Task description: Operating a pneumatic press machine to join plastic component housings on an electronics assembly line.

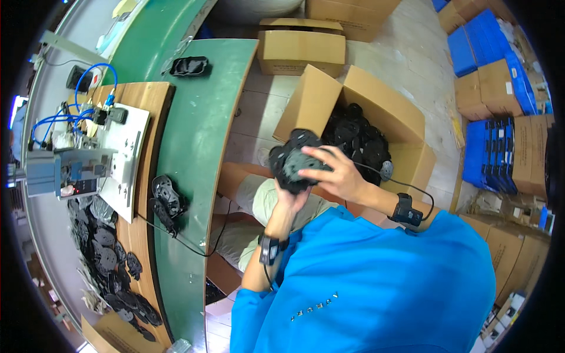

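Note:
Over my lap I hold a bunch of black moulded plastic parts [288, 162], rounded and shell-like, with small holes in the one facing up. My left hand [291, 199] grips the bunch from below, its fingers partly hidden behind the parts. On top lies my right hand [334, 172], thumb and fingers bent around the upper part. Just beyond them, an open cardboard box [385, 103] on the floor holds a heap of similar black parts [359, 138]. Two more black parts [168, 197] rest on the green table [197, 123] to my left.
A bench machine [70, 170] with blue hoses and a white plate [126, 162] stands on a wooden board at the left. Black parts [109, 259] are piled beside it. A black tray-shaped piece [189, 66] lies at the table's far end. Closed cartons [303, 50] stand beyond the open box.

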Motion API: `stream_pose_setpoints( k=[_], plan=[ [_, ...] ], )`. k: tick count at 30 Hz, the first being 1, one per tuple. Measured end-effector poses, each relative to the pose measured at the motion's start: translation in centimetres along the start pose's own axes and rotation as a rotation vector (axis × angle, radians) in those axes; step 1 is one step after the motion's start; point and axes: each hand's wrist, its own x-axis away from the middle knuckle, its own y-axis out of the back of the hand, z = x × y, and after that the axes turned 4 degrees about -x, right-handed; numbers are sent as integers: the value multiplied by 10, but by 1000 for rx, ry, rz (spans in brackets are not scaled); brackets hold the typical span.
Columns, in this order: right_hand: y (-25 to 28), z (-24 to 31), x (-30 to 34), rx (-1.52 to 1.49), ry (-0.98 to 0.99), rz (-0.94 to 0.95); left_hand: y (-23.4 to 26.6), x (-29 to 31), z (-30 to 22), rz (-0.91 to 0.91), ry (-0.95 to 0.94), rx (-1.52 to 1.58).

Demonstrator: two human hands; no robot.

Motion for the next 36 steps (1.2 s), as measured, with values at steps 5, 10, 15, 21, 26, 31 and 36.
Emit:
stream_pose_setpoints(
  k=[5,10,15,21,26,31,36],
  plan=[
    [1,-33,73,28,-475,-269,-36,-96,47,-44,294,-420],
    [-46,-95,125,-111,-798,-387,16,-178,96,-163,466,-514],
    [-84,-156,171,-79,-870,-462,37,-180,121,-192,333,-449],
    [-65,-192,148,-318,-968,-598,39,-156,80,-124,237,-552],
    [-40,-158,85,-430,-865,-660,6,-62,9,101,106,-564],
    [-36,-36,-15,-630,-594,-457,11,76,-47,27,-65,-390],
    [-64,110,-114,-525,169,72,25,187,-64,-77,-277,-288]
  ],
)
